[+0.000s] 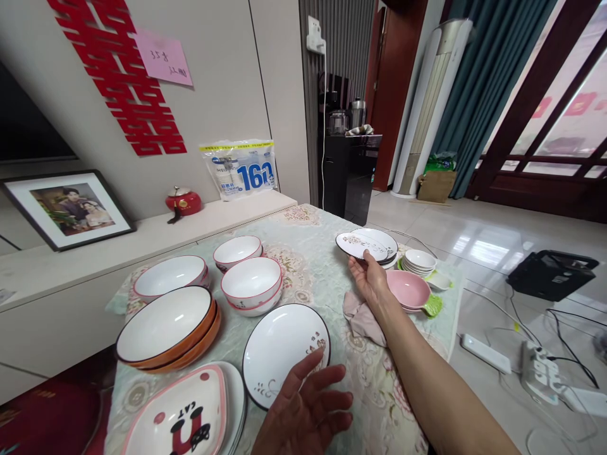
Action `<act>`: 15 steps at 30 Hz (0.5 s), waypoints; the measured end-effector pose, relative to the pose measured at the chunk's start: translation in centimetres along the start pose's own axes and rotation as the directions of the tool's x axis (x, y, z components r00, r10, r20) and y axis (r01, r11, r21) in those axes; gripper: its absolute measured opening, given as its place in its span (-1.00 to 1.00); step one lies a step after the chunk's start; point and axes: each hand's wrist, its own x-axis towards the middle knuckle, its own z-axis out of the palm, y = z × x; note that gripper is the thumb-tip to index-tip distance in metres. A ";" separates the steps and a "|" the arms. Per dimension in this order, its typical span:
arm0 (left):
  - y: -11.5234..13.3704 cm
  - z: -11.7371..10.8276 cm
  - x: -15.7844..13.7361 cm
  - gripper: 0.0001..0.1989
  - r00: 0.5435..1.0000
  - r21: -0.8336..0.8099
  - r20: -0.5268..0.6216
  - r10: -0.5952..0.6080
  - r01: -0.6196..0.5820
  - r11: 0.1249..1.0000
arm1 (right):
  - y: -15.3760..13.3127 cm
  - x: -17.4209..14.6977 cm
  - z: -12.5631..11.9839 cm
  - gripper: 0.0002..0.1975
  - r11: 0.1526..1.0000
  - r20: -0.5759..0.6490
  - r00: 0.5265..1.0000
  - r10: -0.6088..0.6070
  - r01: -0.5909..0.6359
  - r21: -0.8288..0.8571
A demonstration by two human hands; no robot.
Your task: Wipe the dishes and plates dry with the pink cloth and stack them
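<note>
My right hand point(370, 278) reaches to the far right of the table, thumb on the rim and fingers under a white plate point(355, 242) with a dark edge and brown flower print. That plate overlaps other plates point(389, 237) stacked there. My left hand point(310, 404) hovers over the near edge of another white dark-rimmed plate point(279, 344), fingers spread and holding nothing. Below my right wrist lies a crumpled pinkish cloth point(363, 319). Beside my right forearm sit a pink bowl point(408, 289) with a green leaf-shaped handle and a stack of small white bowls point(420, 259).
On the left of the cloth-covered table point(313, 284) stand orange bowls point(165, 325), red-rimmed bowls point(251, 281), a white bowl point(171, 276) and a square cat plate point(180, 411). A ledge behind holds a framed photo point(71, 208), red jar point(184, 201) and plastic pack point(241, 170). Cables lie right.
</note>
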 end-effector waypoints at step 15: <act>0.4 0.5 0.1 -0.58 1.000 -0.013 -0.007 -0.031 0.030 0.999 | -0.9 2.2 0.3 -0.64 0.972 0.025 0.978 0.206 -0.208 0.111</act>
